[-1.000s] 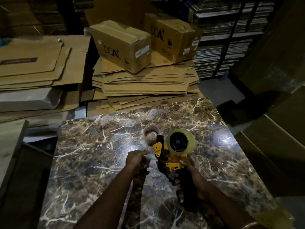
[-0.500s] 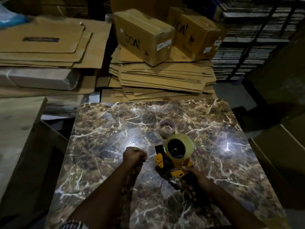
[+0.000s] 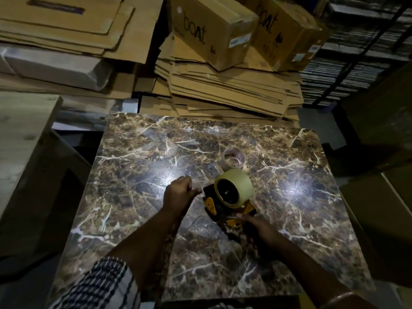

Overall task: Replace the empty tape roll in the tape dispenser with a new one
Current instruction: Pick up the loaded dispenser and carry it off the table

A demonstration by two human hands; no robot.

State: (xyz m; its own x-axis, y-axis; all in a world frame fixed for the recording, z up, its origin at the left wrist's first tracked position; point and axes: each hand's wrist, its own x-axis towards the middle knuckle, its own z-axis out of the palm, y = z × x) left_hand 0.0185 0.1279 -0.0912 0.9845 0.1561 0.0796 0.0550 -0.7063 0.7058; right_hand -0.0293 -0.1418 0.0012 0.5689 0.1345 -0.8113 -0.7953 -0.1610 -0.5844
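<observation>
Head view: a yellow-and-black tape dispenser (image 3: 225, 204) is held just above or on the marble tabletop (image 3: 138, 152); contact with the top cannot be told. A full tape roll (image 3: 234, 189) is seated on the dispenser's hub, tilted, open side toward the camera. The dispenser's handle is gripped by the right hand (image 3: 259, 227), fingers curled round it. The left hand (image 3: 178, 194) is seen just left of the dispenser, fingers curled toward its black front edge; whether a tape end is pinched cannot be told, too dim. An empty tape core (image 3: 233, 159) is seen lying on the tabletop just behind the full roll, ring opening upward. A checked sleeve (image 3: 100, 284) is seen on the left forearm. Beyond the tabletop, flattened cardboard (image 3: 223, 94) is stacked, with two closed cartons (image 3: 214, 30) set on top.
</observation>
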